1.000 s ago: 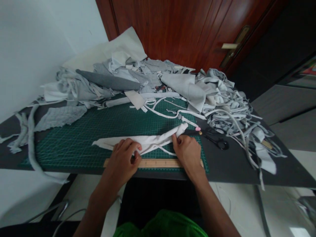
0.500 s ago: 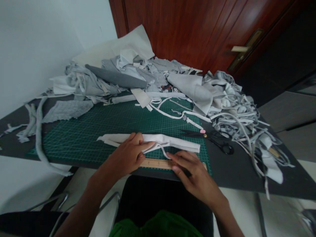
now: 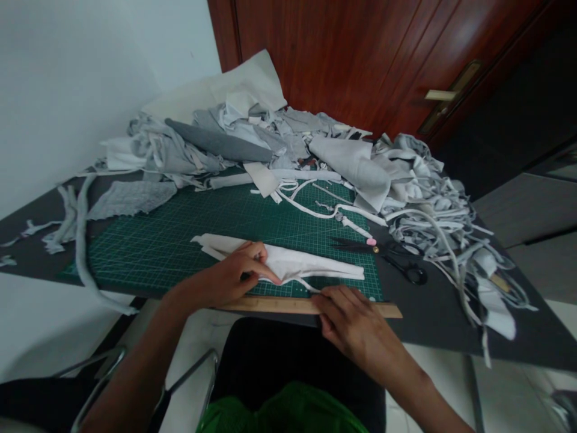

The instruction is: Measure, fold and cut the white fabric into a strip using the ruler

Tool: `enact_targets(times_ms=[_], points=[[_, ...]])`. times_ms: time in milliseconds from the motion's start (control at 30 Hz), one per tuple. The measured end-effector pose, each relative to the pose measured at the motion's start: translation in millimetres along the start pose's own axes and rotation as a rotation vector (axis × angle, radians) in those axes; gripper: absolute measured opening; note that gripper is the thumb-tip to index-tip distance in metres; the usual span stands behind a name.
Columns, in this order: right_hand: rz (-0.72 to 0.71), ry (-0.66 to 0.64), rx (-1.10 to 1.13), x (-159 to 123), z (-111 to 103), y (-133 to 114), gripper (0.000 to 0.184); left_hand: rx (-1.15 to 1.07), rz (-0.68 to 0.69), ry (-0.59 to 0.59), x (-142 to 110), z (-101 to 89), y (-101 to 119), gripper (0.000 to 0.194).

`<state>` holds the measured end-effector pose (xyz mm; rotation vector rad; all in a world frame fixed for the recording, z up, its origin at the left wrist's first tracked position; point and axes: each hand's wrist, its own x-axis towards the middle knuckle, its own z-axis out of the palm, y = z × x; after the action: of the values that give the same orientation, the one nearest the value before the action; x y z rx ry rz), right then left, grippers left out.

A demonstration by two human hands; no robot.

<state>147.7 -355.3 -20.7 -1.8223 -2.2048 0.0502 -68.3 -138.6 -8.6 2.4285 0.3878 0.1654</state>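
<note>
A folded white cloth strip (image 3: 311, 261) lies across the green cutting mat (image 3: 180, 231). My left hand (image 3: 241, 270) presses on its middle, fingers bent and one digit pointing along the near edge, closed on the cloth. A thin white cord-like strip (image 3: 306, 284) runs from the cloth's near edge to my right hand (image 3: 349, 310), whose fingers are pinched together on its end. Beneath both hands, along the table's front edge, a wooden ruler (image 3: 279, 304) lies partly covered. The fingertips of my right hand are largely hidden.
Black scissors (image 3: 396, 258) lie right of the cloth, a small pink piece (image 3: 371, 242) by their blades. Heaped grey and white fabric scraps (image 3: 419, 180) line the back and right of the dark table (image 3: 455, 325). A long grey strip (image 3: 83, 246) hangs over the left front edge.
The cloth's middle has spread flatter towards me, and its left end has shifted right. More of the ruler shows, reaching further right. My right hand's fingers have drawn closer together.
</note>
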Motion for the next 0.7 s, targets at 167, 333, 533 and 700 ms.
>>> enact_targets(times_ms=[167, 333, 533, 700], points=[[-0.001, 0.124, 0.053, -29.7, -6.1, 30.6, 0.025, 0.003, 0.010, 0.087, -4.5, 9.4, 0.8, 0.045], [0.148, 0.329, -0.023, -35.5, -19.4, 50.5, 0.023, 0.036, 0.122, 0.155, -9.2, 18.3, -5.1, 0.041], [0.154, 0.261, -0.160, -21.6, -19.5, 61.9, 0.026, 0.094, 0.113, 0.219, -14.2, 23.1, -7.3, 0.041], [0.136, 0.175, -0.129, 0.2, -10.1, 48.4, 0.032, 0.096, 0.099, 0.222, -14.5, 22.7, -7.0, 0.036]])
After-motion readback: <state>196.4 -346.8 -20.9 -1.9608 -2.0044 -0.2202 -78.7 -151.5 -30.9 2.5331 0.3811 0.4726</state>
